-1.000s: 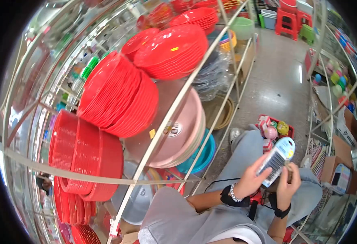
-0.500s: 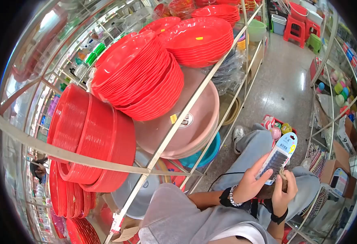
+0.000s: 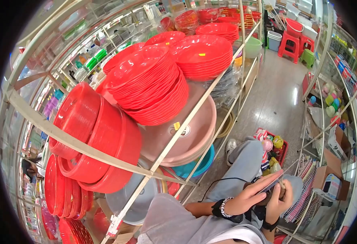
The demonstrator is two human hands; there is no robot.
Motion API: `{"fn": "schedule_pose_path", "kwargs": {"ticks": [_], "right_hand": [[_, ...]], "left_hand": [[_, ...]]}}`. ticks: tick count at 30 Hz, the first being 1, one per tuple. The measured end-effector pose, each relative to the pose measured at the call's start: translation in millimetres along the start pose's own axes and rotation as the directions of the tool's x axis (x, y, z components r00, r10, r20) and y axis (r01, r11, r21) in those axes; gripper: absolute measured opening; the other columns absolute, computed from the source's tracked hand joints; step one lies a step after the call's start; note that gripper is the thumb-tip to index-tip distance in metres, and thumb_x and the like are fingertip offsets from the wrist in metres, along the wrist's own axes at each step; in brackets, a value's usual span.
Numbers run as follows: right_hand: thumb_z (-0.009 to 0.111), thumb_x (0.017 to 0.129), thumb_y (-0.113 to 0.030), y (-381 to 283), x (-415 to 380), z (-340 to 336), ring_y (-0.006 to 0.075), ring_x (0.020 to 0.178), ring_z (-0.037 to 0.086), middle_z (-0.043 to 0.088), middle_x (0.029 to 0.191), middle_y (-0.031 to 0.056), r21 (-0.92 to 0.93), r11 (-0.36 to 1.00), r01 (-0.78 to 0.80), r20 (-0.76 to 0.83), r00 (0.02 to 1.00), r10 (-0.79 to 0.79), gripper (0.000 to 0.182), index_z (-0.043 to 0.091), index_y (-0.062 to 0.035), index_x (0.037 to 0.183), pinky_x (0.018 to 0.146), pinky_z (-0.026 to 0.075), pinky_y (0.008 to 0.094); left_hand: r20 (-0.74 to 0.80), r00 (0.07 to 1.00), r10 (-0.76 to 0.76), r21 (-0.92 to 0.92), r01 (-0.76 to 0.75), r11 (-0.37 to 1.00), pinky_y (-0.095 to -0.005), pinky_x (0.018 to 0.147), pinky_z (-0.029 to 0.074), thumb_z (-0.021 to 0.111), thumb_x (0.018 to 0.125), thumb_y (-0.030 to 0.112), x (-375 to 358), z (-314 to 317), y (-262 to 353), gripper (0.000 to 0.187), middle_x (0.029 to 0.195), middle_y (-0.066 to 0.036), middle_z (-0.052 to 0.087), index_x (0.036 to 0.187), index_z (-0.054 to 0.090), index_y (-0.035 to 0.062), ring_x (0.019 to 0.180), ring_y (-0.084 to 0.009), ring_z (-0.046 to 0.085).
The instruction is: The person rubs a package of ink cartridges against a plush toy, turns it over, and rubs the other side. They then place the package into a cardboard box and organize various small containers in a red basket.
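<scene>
In the lower right of the head view, my left hand (image 3: 247,197), with a beaded bracelet and a black band at its wrist, holds a flat blister pack (image 3: 273,181) along its edge. The pack is seen nearly edge-on, so its face hardly shows. My right hand (image 3: 279,199), with a black wristband, is close against the pack's other side, its fingers bent around a small brownish item (image 3: 283,189) partly hidden by them. Both hands are above my lap, over the jeans (image 3: 243,160).
Red basins (image 3: 146,77) and a pink basin (image 3: 186,140) are stacked on the metal rack at left. A red tray (image 3: 283,152) with colourful packs lies on the floor beyond my knees. An open cardboard box (image 3: 321,173) stands at right, near red stools (image 3: 289,46).
The blister pack has turned from showing its face to nearly edge-on. Both hands have shifted slightly left and down in the view, and more of the red tray shows.
</scene>
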State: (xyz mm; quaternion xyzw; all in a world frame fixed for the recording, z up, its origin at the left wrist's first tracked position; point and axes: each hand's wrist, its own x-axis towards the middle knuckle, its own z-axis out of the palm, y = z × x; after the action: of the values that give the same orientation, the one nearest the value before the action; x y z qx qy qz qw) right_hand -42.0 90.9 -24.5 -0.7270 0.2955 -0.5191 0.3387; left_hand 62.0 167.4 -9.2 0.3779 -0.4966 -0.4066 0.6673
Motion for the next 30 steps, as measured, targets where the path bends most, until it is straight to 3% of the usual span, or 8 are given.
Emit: {"fn": "schedule_pose_path", "kwargs": {"ticks": [3,8,12,19,22,24,26,30], "right_hand": [[0.053,0.074,0.002,14.3,-5.0,-3.2,0.0196,0.064,0.049,0.053,0.076,0.0125,0.057,0.996,-0.062,-0.002,0.998,0.062,0.014,0.051,0.0058,0.087,0.058,0.039,0.0279],[0.054,0.069,0.004,13.3,-6.4,-9.7,0.0238,0.059,0.049,0.052,0.071,0.0141,0.017,0.999,-0.030,0.089,0.996,0.028,0.016,0.051,0.0050,0.085,0.055,0.039,0.0289],[0.057,0.064,0.006,12.4,-1.8,-8.0,0.0275,0.056,0.050,0.050,0.065,0.0137,0.040,0.994,0.101,0.195,0.975,-0.107,0.018,0.051,0.0033,0.081,0.051,0.039,0.0311],[0.058,0.065,0.003,11.8,7.8,-7.4,0.0257,0.054,0.049,0.051,0.065,0.0138,0.130,0.984,0.119,0.235,0.961,-0.147,0.016,0.053,0.0034,0.080,0.050,0.039,0.0297],[0.063,0.062,0.002,16.3,12.1,-11.7,0.0263,0.053,0.052,0.054,0.065,0.0144,0.166,0.970,0.175,0.232,0.950,-0.211,0.020,0.053,0.0042,0.079,0.050,0.042,0.0305],[0.065,0.061,0.002,21.3,12.7,-15.8,0.0257,0.051,0.052,0.054,0.063,0.0135,0.181,0.967,0.181,0.235,0.947,-0.221,0.022,0.053,0.0041,0.078,0.046,0.041,0.0290],[0.067,0.060,0.000,25.8,9.5,-19.0,0.0247,0.050,0.052,0.054,0.063,0.0119,0.153,0.982,0.109,0.238,0.961,-0.143,0.021,0.054,0.0028,0.076,0.045,0.039,0.0287],[0.067,0.061,-0.002,31.3,7.7,-20.9,0.0235,0.049,0.050,0.052,0.063,0.0109,0.183,0.982,0.050,0.105,0.992,-0.070,0.022,0.054,0.0030,0.078,0.043,0.038,0.0283]], "left_hand": [[0.138,0.988,0.075,0.084,-0.087,0.993,-0.0352,0.103,0.004,0.033,0.087,0.038,8.2,-0.3,-10.7,0.063,0.140,-0.012,0.007,0.133,0.013,-0.0002,0.130,-0.0237,0.005],[0.072,0.997,0.029,0.005,-0.030,1.000,-0.0358,0.103,0.007,0.037,0.084,0.045,16.3,12.0,-21.2,0.075,0.140,-0.013,0.001,0.133,0.001,0.0010,0.129,-0.0249,0.008],[-0.068,0.996,0.048,0.141,-0.038,0.989,-0.0341,0.100,0.016,0.038,0.083,0.046,23.5,9.5,-31.4,0.076,0.139,-0.011,0.007,0.134,0.004,0.0025,0.124,-0.0220,0.018],[-0.161,0.970,-0.183,-0.012,0.183,0.983,-0.0257,0.089,0.024,0.035,0.083,0.046,33.8,4.6,-44.9,0.074,0.138,-0.004,0.010,0.135,0.001,0.0044,0.105,-0.0146,0.030],[-0.162,0.983,-0.082,0.247,0.120,0.962,-0.0239,0.084,0.028,0.031,0.083,0.048,37.8,2.3,-55.0,0.074,0.133,-0.009,0.022,0.134,0.006,0.0006,0.097,-0.0137,0.035],[-0.180,0.943,-0.280,0.002,0.286,0.958,-0.0231,0.080,0.030,0.030,0.083,0.048,28.2,7.6,-62.0,0.070,0.130,-0.012,0.029,0.132,0.015,-0.0002,0.091,-0.0116,0.038],[-0.131,0.934,-0.333,-0.074,0.326,0.943,-0.0270,0.093,0.021,0.033,0.081,0.054,30.0,9.4,-63.8,0.081,0.135,-0.015,0.019,0.134,0.004,0.0003,0.115,-0.0187,0.028],[-0.134,0.940,-0.314,0.145,0.332,0.932,-0.0271,0.084,0.027,0.030,0.077,0.064,29.2,14.7,-71.9,0.089,0.130,-0.015,0.026,0.134,0.005,0.0007,0.107,-0.0185,0.032]]}}
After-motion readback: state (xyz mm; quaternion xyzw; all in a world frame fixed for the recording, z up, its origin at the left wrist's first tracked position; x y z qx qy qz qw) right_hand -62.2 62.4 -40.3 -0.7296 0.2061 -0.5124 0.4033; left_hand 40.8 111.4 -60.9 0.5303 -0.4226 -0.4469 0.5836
